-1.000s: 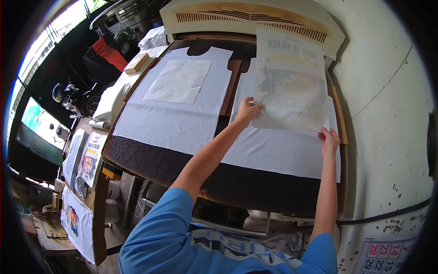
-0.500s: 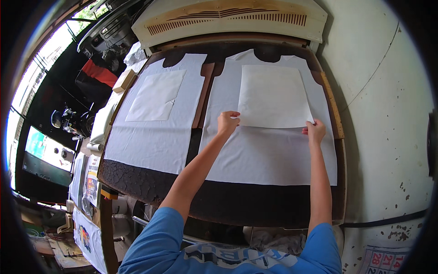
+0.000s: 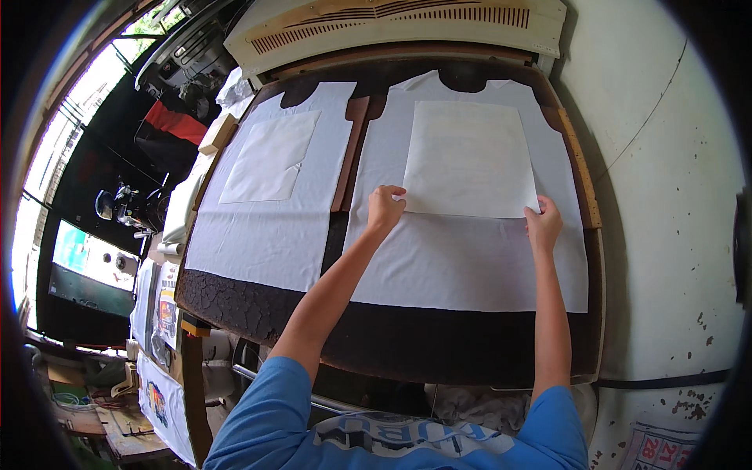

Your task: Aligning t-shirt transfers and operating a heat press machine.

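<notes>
A white rectangular paper sheet (image 3: 470, 160) is positioned directly beyond and between the hands, over the upper part of a white shirt-shaped fabric panel (image 3: 470, 266). The lower left corner of the sheet is pinched between the thumb and curled fingers of the left hand (image 3: 385, 208). The lower right corner is pinched between the thumb and fingers of the right hand (image 3: 544, 223). The lower edge of the sheet is held roughly level between the two grips, and a narrow shadow is seen along its right edge, near the right hand.

The fabric panel is spread flat beneath both hands, with its curved neckline directed away from them. It is supported by a dark brown worktop (image 3: 439, 341) with a cracked surface, which is exposed nearer the body than the hands.

To the left of the left hand, a second white fabric panel (image 3: 258, 243) is laid out, separated from the first by a reddish-brown strip (image 3: 351, 153). A smaller white paper sheet (image 3: 270, 157), creased at its right edge, is placed on it. Well beyond the hands, the worktop is bordered by a cream slotted metal housing (image 3: 399, 27).
</notes>
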Demonstrator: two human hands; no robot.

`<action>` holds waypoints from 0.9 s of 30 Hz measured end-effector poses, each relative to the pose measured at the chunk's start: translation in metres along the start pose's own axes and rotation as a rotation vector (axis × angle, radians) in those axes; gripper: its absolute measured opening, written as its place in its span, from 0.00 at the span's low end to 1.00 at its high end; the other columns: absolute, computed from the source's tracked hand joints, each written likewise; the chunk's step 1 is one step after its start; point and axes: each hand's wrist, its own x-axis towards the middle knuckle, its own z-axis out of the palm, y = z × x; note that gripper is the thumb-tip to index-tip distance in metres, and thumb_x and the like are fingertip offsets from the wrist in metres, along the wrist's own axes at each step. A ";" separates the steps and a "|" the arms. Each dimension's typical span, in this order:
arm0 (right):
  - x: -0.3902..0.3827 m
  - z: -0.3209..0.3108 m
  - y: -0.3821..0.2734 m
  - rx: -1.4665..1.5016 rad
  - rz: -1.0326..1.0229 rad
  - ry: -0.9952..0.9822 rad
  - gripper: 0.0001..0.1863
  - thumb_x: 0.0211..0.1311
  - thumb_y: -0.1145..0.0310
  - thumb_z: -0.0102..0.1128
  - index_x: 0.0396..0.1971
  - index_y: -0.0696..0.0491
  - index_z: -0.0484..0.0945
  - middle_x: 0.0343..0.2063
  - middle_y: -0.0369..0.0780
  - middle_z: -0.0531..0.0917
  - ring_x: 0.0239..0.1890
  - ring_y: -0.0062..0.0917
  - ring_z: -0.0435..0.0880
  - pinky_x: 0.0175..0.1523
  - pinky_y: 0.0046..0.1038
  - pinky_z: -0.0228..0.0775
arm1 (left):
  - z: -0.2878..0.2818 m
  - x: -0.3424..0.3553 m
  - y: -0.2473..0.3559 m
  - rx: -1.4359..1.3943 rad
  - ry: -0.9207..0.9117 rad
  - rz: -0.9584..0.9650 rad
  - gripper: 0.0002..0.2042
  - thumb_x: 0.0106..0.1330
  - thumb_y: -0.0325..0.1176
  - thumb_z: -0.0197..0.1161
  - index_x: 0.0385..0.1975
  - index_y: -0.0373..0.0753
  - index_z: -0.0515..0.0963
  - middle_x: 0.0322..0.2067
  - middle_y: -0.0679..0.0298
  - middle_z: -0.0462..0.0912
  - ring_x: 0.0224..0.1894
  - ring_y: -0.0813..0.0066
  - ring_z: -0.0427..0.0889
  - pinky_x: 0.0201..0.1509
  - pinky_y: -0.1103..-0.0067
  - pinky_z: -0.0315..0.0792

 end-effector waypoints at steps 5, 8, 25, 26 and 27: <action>0.003 0.006 0.000 -0.102 -0.014 0.012 0.18 0.38 0.73 0.59 0.35 0.60 0.73 0.23 0.45 0.78 0.26 0.35 0.78 0.36 0.30 0.68 | -0.001 0.002 -0.001 0.035 0.016 0.023 0.12 0.42 0.25 0.56 0.29 0.35 0.79 0.33 0.50 0.78 0.35 0.57 0.77 0.42 0.73 0.69; 0.002 0.002 -0.003 -0.163 -0.045 0.021 0.18 0.38 0.73 0.60 0.35 0.61 0.73 0.26 0.47 0.78 0.30 0.37 0.78 0.38 0.31 0.68 | -0.002 -0.002 0.006 0.065 0.026 0.051 0.12 0.42 0.26 0.56 0.29 0.35 0.79 0.33 0.49 0.77 0.36 0.57 0.76 0.43 0.73 0.69; -0.047 0.045 -0.068 -0.447 -0.320 -0.071 0.16 0.51 0.68 0.55 0.41 0.55 0.70 0.38 0.42 0.73 0.40 0.33 0.73 0.43 0.32 0.66 | -0.123 -0.063 -0.062 0.146 0.103 0.302 0.12 0.50 0.27 0.57 0.36 0.36 0.73 0.42 0.56 0.72 0.45 0.56 0.70 0.49 0.71 0.65; -0.055 0.057 -0.079 -0.400 -0.414 -0.085 0.15 0.51 0.68 0.55 0.40 0.55 0.71 0.38 0.42 0.74 0.41 0.34 0.72 0.44 0.31 0.65 | -0.144 -0.060 -0.077 0.191 0.150 0.280 0.12 0.50 0.28 0.57 0.36 0.36 0.73 0.42 0.56 0.72 0.45 0.56 0.70 0.49 0.70 0.64; -0.063 0.074 -0.090 -0.395 -0.423 -0.096 0.15 0.51 0.68 0.55 0.40 0.55 0.71 0.38 0.42 0.74 0.41 0.34 0.72 0.44 0.31 0.65 | -0.168 -0.056 -0.093 0.318 0.162 0.246 0.14 0.50 0.29 0.57 0.38 0.36 0.72 0.43 0.56 0.72 0.46 0.55 0.69 0.50 0.69 0.63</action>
